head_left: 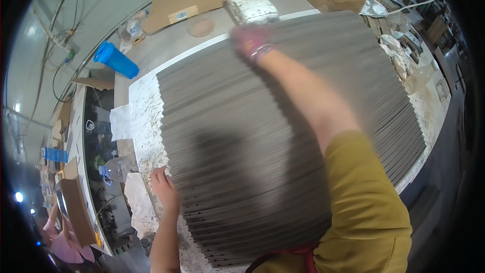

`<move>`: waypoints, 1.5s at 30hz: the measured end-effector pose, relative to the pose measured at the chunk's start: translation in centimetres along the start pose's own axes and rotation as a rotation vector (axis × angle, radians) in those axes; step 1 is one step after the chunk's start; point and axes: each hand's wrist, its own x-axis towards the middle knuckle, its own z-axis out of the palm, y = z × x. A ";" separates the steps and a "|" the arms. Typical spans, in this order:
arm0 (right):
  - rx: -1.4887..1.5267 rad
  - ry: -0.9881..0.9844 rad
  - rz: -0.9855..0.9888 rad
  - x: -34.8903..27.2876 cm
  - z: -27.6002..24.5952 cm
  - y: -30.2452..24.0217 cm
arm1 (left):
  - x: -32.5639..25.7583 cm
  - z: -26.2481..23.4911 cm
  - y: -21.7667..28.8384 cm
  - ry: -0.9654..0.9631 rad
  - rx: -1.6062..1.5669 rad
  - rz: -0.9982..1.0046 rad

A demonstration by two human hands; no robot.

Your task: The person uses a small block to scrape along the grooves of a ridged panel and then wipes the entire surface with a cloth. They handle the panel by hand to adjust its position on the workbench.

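Lying side by side in a broad array, the long grey strips (260, 136) took up the middle of the view, on a white-smeared board (145, 96) set on the worktop (151, 53). Their left ends formed a zigzag edge; dark shadows fell across their middle. Right hand (252, 43): at the far edge of the array, in a pinkish-red covering with a pale band at the wrist, forearm stretched across the strips from a mustard-yellow sleeve (364, 192). It was motion-blurred; could not tell whether its fingers were spread or closed, nor whether it held anything. Left hand (164, 187): bare, at the left margin of the array, near the strip ends, fingers close together and slightly bent; grip could not be told, as the fingertips were indistinct. Just beyond the right hand stood a white-crusted block (252, 7). Left of that block, a tan round disc (201, 27) and a flat cardboard piece (184, 2); to its right, a cardboard box (328, 0) with mixed items. A blue tumbler (116, 60) leaned near the array's far left corner. At lower left, a person in pink (69, 246) was noted, well apart.
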 end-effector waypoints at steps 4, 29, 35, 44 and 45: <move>0.030 0.068 -0.231 -1.0 4.3 -4.4 | -0.1 -0.4 0.4 -0.015 -0.011 0.000; -0.247 0.120 0.150 -1.7 -1.4 20.4 | 0.1 0.3 -0.5 0.010 0.141 0.006; -0.131 0.162 0.115 -2.8 -1.9 20.7 | 0.3 0.2 -1.0 -0.051 0.020 -0.151; -0.072 0.138 0.428 -3.1 -2.4 31.3 | 0.8 0.8 0.3 -0.031 0.124 -0.003; -0.060 0.135 0.421 -3.0 -3.4 30.5 | 0.5 0.5 -0.6 -0.051 0.124 -0.046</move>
